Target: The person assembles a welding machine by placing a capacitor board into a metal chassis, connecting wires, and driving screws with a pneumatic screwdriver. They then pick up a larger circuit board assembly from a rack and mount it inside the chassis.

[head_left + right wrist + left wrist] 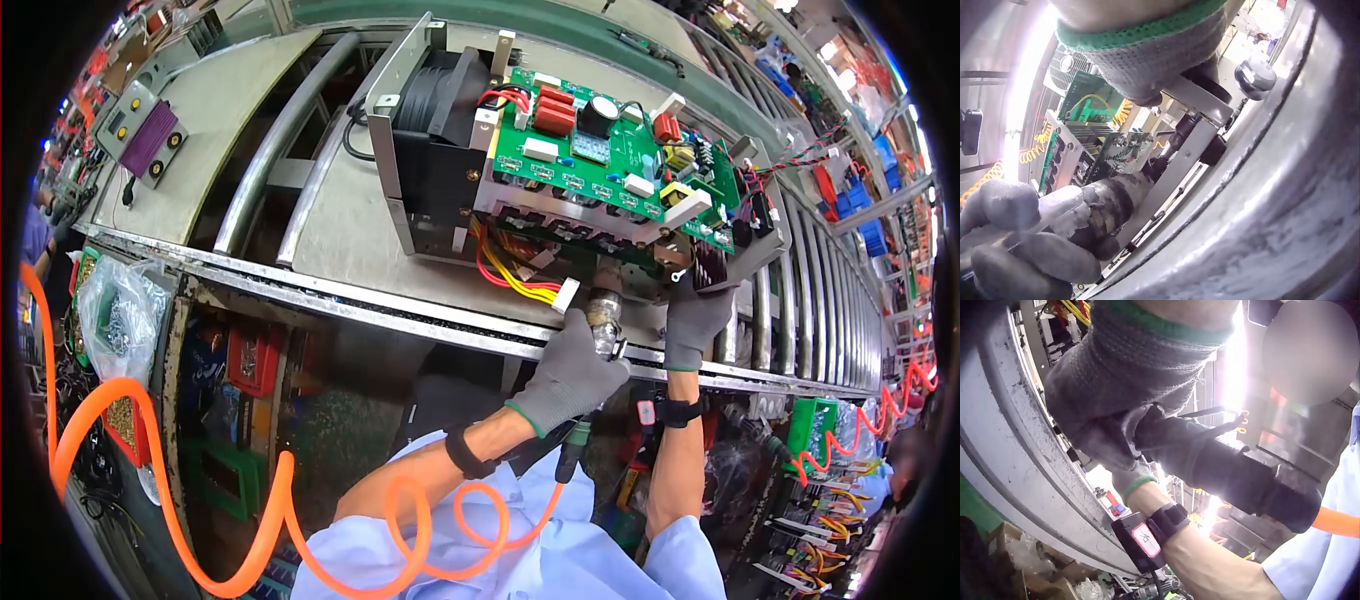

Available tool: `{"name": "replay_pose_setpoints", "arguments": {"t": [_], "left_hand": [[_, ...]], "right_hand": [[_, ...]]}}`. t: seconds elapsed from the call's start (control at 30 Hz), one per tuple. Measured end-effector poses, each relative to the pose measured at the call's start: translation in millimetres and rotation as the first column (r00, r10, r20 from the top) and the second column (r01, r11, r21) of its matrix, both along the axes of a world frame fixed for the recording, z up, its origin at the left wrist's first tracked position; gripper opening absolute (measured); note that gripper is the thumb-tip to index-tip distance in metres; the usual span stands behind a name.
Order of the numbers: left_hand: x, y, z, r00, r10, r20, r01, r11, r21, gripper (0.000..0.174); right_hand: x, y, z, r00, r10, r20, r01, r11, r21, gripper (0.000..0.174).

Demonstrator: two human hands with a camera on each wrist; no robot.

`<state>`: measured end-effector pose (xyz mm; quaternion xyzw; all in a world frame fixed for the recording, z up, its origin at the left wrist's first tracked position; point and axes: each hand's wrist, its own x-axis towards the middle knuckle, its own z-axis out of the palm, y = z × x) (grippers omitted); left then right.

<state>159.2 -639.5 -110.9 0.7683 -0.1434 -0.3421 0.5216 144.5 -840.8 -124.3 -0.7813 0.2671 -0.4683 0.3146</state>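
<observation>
My left hand (568, 375), in a grey glove with a green cuff, grips a tape-wrapped air screwdriver (604, 312). Its front end points into the lower side of an electronics unit (440, 190). In the left wrist view, the dark rear body of the screwdriver (1229, 469) runs from the palm to an orange hose. The gloved right hand (697, 320) is at the unit's lower right, beside a black finned part. In the right wrist view, that right hand (1147, 69) lies against a metal bracket (1188, 144); its fingertips are mostly hidden, so I cannot tell their grip.
A green circuit board (600, 150) tops the unit. Coloured wires with a white connector (565, 294) hang near the left hand. The unit stands on a roller conveyor (800, 300) with a metal front rail. An orange coiled hose (285, 500) loops across the front.
</observation>
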Motion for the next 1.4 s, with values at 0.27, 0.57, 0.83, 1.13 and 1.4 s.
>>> {"name": "replay_pose_setpoints", "arguments": {"t": [0.27,0.57,0.83,1.13,1.4], "left_hand": [[9,-5,-5,0.999,-0.048,-0.021,0.048,0.999,-0.018,0.059],[-14,-16,-7,1.0,0.001,0.014,-0.001,1.0,0.021,0.046],[-22,-21,-17,0.999,0.047,0.002,-0.047,0.997,-0.055,0.047],[-13,0,20,0.968,0.034,-0.248,-0.078,0.982,-0.172,0.051],[-3,-8,18,0.987,0.093,-0.132,-0.112,0.984,-0.14,0.047]], "right_hand": [[1,1,0,1.0,0.003,0.029,-0.001,0.999,-0.053,0.044],[0,5,-2,0.998,-0.015,0.053,0.016,1.0,-0.021,0.049],[-5,-1,-9,0.996,0.087,0.014,-0.088,0.991,0.104,0.05],[-82,-20,26,0.778,0.146,-0.612,-0.248,0.965,-0.084,0.039],[-95,-2,18,0.783,0.345,-0.517,-0.276,0.938,0.208,0.021]]}}
